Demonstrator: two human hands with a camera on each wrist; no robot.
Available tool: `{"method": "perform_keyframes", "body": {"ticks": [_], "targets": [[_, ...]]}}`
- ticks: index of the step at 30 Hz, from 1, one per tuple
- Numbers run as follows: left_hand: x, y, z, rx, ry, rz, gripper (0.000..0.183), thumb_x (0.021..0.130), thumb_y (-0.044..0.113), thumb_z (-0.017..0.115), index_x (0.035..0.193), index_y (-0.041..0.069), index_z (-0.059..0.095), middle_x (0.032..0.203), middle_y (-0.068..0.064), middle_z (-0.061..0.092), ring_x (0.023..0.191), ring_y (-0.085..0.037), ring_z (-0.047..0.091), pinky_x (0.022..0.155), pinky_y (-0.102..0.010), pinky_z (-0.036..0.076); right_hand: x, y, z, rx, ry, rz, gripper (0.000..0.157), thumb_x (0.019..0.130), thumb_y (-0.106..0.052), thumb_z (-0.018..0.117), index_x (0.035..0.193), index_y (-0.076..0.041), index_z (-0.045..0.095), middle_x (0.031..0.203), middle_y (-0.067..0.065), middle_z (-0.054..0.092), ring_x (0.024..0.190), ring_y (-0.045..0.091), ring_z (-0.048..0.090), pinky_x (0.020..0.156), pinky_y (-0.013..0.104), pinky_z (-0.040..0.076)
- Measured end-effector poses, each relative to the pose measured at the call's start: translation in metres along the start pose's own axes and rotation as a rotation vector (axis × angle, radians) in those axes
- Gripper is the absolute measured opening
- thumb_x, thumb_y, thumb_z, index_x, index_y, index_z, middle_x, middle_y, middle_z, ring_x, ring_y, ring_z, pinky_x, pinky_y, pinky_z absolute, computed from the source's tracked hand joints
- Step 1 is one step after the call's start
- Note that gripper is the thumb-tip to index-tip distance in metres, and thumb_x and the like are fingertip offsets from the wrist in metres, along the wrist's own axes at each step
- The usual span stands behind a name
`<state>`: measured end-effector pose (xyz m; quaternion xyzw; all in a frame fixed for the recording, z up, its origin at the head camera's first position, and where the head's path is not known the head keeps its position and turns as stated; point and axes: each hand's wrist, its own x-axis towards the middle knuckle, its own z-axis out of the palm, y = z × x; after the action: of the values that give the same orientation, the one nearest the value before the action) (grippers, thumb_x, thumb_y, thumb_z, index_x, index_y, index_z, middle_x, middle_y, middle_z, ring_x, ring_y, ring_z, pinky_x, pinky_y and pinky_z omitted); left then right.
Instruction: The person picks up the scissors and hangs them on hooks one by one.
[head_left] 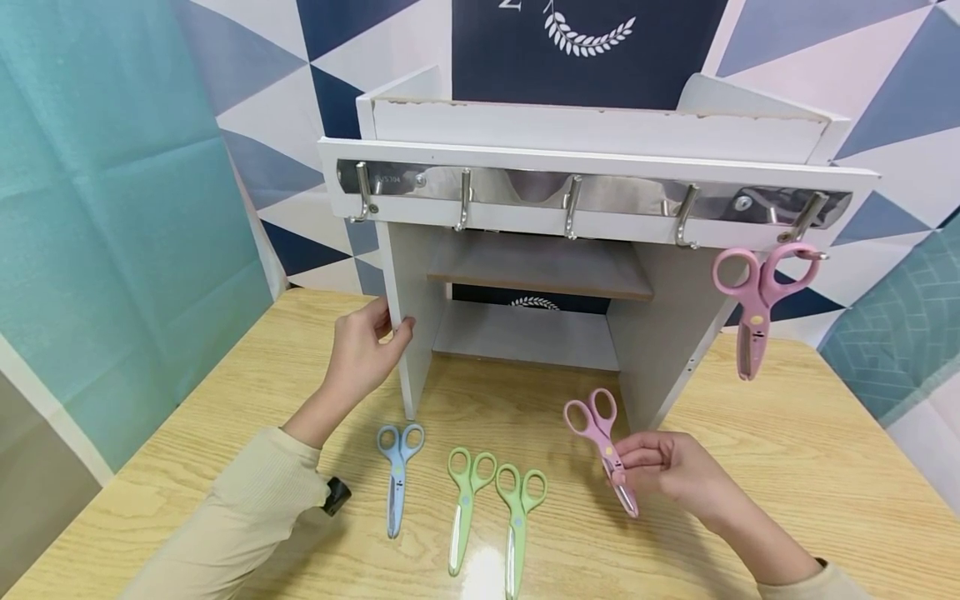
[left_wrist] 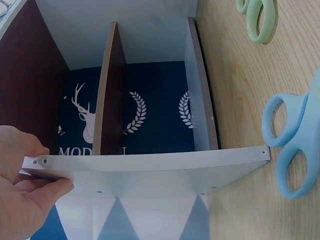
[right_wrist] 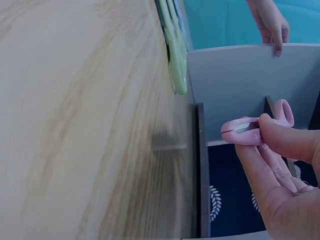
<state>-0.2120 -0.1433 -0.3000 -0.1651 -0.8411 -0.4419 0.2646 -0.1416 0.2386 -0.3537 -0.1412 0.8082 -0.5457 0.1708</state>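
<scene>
Head view: pink scissors (head_left: 604, 442) pinched between right-hand fingers (head_left: 637, 460).

A: Is the light even?

B: Bright and soft from above. The head view shows a white glare patch on the near tabletop (head_left: 480, 575) and reflections along the metal hook rail (head_left: 600, 193); shadows under things are faint.

A: Any distortion?

B: Wide-angle bending curves the rail and the far backdrop toward the edges.

A: And the wrist views?

B: The right one blurs the near wood grain badly; the right hand (right_wrist: 287, 175) up close is soft. The left is sharper, though its white panel (left_wrist: 150, 167) bows.
</scene>
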Motion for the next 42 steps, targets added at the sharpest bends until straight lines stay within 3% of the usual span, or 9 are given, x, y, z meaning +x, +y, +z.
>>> {"method": "perform_keyframes", "body": {"ticks": [11,21,30,42], "targets": [[-0.001,0.001,0.0,0.013,-0.006,-0.001,0.027,0.088,0.004,0.06,0.11,-0.01,0.064,0.105,-0.025,0.071,0.101,-0.033,0.07,0.088,-0.041,0.058,0.0,-0.006,-0.001,0.002,0.024,-0.012,0.033,0.085,-0.01,0.068,0.109,0.012,0.06,0.087,-0.013,0.075,0.082,0.006,0.071,0.075,0.02,0.058],[0.0,0.001,0.001,0.015,0.005,0.005,0.025,0.087,0.003,0.06,0.108,-0.01,0.065,0.102,-0.025,0.071,0.098,-0.033,0.071,0.086,-0.041,0.059,-0.001,-0.011,-0.001,0.016,0.034,-0.049,0.026,0.086,-0.007,0.067,0.107,0.008,0.062,0.086,-0.013,0.075,0.081,0.006,0.072,0.074,0.02,0.057],[-0.001,0.001,0.001,0.026,0.007,0.01,0.023,0.087,0.003,0.06,0.104,-0.01,0.066,0.097,-0.024,0.072,0.096,-0.033,0.071,0.085,-0.042,0.059,-0.001,-0.019,-0.001,0.028,0.052,-0.032,0.022,0.086,-0.008,0.068,0.106,0.002,0.064,0.087,-0.012,0.075,0.082,0.007,0.072,0.076,0.019,0.057],[0.001,0.002,0.0,0.035,0.001,0.004,0.021,0.085,0.001,0.06,0.102,-0.011,0.066,0.093,-0.025,0.072,0.095,-0.034,0.071,0.084,-0.042,0.059,0.001,-0.027,0.001,0.038,0.057,-0.101,0.019,0.086,-0.005,0.067,0.105,-0.001,0.064,0.087,-0.012,0.076,0.083,0.008,0.073,0.076,0.02,0.058]]}}
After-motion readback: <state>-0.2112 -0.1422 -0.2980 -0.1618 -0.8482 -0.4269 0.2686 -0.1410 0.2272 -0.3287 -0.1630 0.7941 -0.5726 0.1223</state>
